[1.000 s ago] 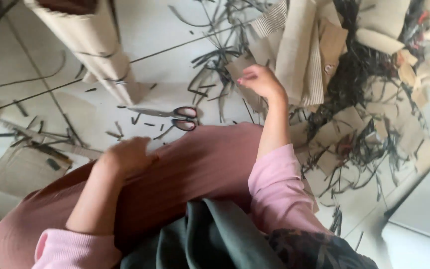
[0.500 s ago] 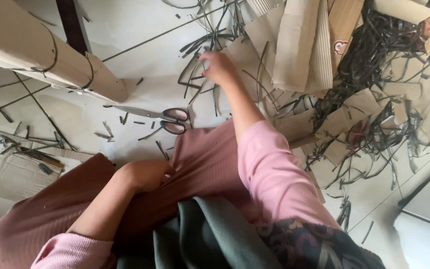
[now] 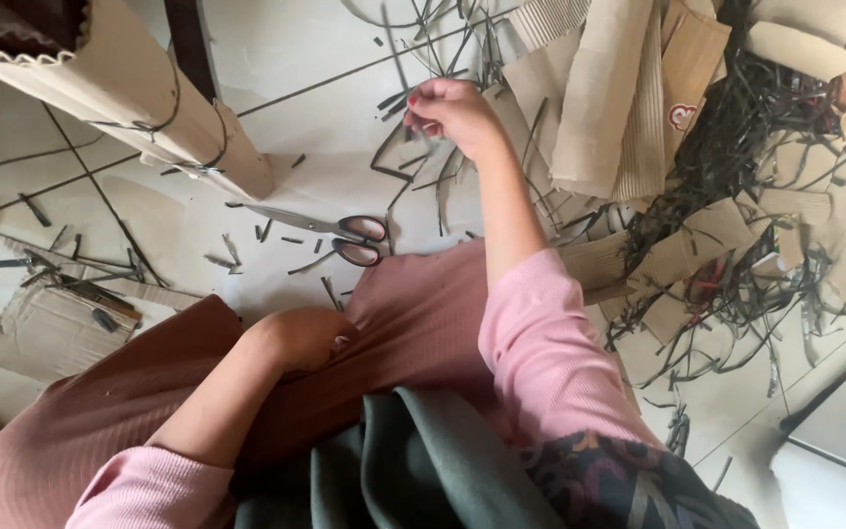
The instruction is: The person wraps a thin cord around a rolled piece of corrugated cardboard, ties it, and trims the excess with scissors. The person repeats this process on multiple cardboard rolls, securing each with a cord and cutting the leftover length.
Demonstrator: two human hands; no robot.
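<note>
White floor tiles are covered with cut dark strips (image 3: 736,147); right hand (image 3: 452,113) pinches one, left hand (image 3: 296,338) rests closed on the knee, red-handled scissors (image 3: 330,230) lie unused between them.

We see open floor (image 3: 296,69) between the cardboard roll (image 3: 119,108) and the cardboard pile (image 3: 638,108). Scissors (image 3: 330,233) lie just beyond the knee. Dark strips (image 3: 746,147) tangle thickly on the right, blocking that side. The right hand (image 3: 450,113) hovers over scattered strips.

Pink ribbed sleeves (image 3: 540,343), mauve ribbed trousers (image 3: 149,392), perhaps a dark green scarf (image 3: 413,470).
</note>
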